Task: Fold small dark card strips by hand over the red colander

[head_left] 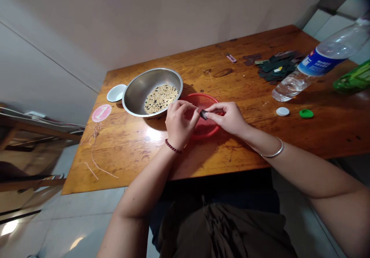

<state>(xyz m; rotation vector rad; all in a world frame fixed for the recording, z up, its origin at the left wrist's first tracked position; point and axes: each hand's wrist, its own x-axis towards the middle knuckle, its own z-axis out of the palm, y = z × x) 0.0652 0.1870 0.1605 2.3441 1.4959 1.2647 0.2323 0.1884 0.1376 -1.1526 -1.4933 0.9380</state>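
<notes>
Over the red plastic basket [206,132], my left hand [179,121] and my right hand [228,118] meet at a small dark strip [204,114]. Both hands are closed, each pinching one side of it with thumb and fingertips. The strip looks like cloth or thin leather, but I cannot tell which. Just left of my left hand stands a wide steel bowl [135,86]. Yellowish beans mixed with black ones [160,98] lie in its bottom. My hands hide much of the basket's inside.
A small white bowl [116,93], a pink round tag [101,113] and loose string [95,150] lie at the left. Toward the right are a pile of dark scraps [277,68], a pink cutter [231,58], a water bottle [315,61], a green bottle [354,76] and two caps [282,112].
</notes>
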